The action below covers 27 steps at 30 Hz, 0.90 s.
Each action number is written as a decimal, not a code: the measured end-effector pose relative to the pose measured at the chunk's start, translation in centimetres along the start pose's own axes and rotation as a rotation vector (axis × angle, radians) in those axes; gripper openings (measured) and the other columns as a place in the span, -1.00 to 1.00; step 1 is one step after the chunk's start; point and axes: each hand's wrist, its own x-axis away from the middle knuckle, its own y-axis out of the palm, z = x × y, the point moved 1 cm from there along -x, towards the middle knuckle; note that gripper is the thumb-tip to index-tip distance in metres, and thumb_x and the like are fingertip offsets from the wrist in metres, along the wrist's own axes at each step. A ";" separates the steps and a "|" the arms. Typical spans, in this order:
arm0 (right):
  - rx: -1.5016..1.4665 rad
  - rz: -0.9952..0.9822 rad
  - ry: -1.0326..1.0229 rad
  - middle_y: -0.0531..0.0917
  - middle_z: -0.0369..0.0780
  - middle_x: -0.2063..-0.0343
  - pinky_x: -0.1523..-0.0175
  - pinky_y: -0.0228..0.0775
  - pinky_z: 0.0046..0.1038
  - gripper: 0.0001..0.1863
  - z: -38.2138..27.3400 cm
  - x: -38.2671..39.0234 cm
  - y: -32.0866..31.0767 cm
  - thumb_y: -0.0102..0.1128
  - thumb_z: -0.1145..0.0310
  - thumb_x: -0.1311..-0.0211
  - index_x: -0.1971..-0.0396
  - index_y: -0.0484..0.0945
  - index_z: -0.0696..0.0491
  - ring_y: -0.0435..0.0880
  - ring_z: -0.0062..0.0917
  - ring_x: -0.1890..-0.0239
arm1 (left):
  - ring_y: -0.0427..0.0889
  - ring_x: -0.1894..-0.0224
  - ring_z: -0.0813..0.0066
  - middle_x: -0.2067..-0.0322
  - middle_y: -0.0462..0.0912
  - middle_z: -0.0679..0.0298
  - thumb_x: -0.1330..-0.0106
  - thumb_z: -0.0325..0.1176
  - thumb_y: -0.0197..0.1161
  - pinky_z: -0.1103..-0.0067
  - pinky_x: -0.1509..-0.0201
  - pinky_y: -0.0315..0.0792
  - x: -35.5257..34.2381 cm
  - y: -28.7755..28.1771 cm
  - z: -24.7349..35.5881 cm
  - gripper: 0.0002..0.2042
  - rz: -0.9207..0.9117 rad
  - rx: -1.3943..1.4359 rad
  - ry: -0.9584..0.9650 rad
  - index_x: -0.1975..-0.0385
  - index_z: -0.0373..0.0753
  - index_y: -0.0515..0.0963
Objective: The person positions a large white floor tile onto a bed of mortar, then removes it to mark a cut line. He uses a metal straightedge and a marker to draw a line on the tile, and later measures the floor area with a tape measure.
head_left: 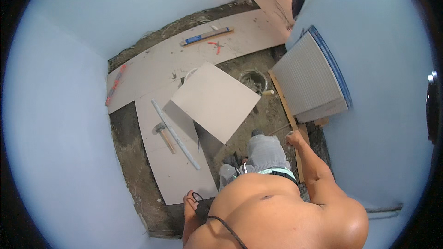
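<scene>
My left hand [189, 201] is low by the near end of the laid tiles, its fingers curled beside a loop of black cable [198, 197]. Whether it grips the cable is not clear. Beside my right knee, my right hand [292, 139] is closed over the wooden strip [301, 157]; anything inside it is hidden. Ahead of my legs a large square pale tile [216, 102] sits raised above the floor, with a white curved rim [190, 73] showing behind it. A mallet [164, 137] and a long metal straightedge [176, 134] lie on the laid tiles [161, 170] to the left.
A bucket of grey mix [253, 81] stands beyond the raised tile. Ribbed-backed tiles [310, 76] lean on the right wall. Red-handled pliers [218, 47] and a long blue-and-brown tool [207, 36] lie on the far tiles. A red-and-grey bar [116, 85] is by the left wall.
</scene>
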 end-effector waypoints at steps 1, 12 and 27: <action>-0.080 0.005 0.033 0.55 -0.17 0.59 0.45 0.35 -0.40 -0.90 0.9 0.3 -0.1 0.03 0.50 -0.05 0.49 0.48 0.23 0.53 -0.46 0.55 | 0.50 0.17 0.15 -0.01 0.45 0.19 -0.27 -0.08 0.03 0.37 0.30 0.45 -0.1 -0.2 -0.7 -0.56 -0.029 -0.028 0.004 -0.09 -0.13 0.35; -0.219 -0.092 -0.150 0.52 -0.19 0.61 0.54 0.30 -0.43 -0.95 12.4 -6.6 0.3 0.03 0.52 -0.07 0.49 0.45 0.18 0.50 -0.46 0.62 | 0.50 0.19 0.24 0.06 0.46 0.28 -0.29 -0.09 -0.02 0.47 0.47 0.33 4.2 0.2 -2.2 -0.58 0.009 -0.063 0.065 -0.09 -0.13 0.35; -0.236 -0.396 -0.059 0.46 -0.26 0.65 0.54 0.18 -0.46 -0.99 17.9 -11.0 -11.5 0.13 0.54 -0.01 0.54 0.51 0.11 0.39 -0.55 0.63 | 0.45 0.45 0.48 0.40 0.58 0.33 -0.20 0.06 0.13 0.45 0.43 0.29 18.3 16.3 -12.8 -0.59 0.283 -0.190 0.165 0.19 -0.16 0.55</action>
